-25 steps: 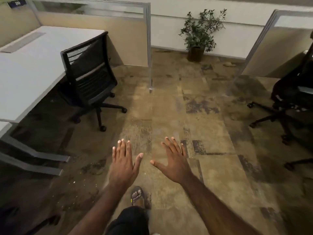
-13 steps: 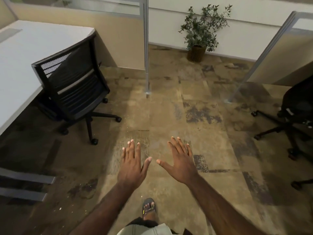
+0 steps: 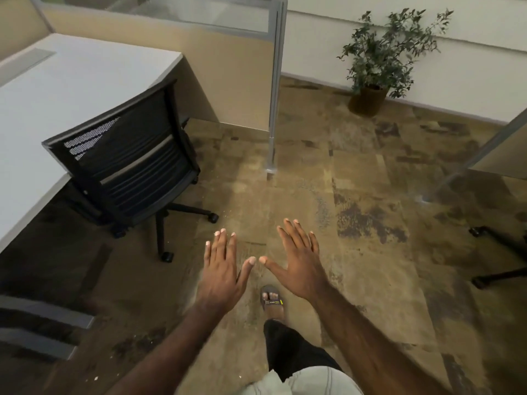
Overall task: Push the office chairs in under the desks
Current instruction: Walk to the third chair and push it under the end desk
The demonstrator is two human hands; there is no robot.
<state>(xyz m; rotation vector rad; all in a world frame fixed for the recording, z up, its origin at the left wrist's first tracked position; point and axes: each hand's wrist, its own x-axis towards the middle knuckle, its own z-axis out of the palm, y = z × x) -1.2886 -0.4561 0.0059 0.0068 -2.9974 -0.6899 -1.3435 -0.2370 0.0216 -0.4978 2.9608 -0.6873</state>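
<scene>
Both hands were up in front of the person, palms down, fingers straight and spread; left hand [image 3: 221, 276] and right hand [image 3: 301, 263] held nothing, thumbs nearly tip to tip but apart; neither touched the chair.

Landmark = the white desk [image 3: 57, 89]. The office chair [image 3: 128, 172] stood at the desk's near curved edge, backrest toward the person, seat side facing the desk; the top of the backrest overlapped the desk edge in view, couldn't tell if it touched. Chair looked like this: black frame, black mesh back with the white desktop showing through the upper holes, one pale horizontal band across the middle of the back, ribbed lower section; black star base on castors, two legs sticking out away from the desk onto the carpet; the seat itself was mostly hidden behind the back. Chair upright, turned at a slight angle to the desk edge.

Hands were well apart from the chair, further out from the desk than its castors.

Beyond the desk's far side ran a beige partition [image 3: 233, 72] with a glazed top strip and a grey metal end post; past that, a potted plant [image 3: 379, 61] against the wall. Far across the floor from the desk, black legs of a second chair [image 3: 499, 252] poked in at the frame edge; rest cut off. Floor was mottled brown carpet [image 3: 370, 195]; one sandalled foot [image 3: 272, 299] was below the hands.
</scene>
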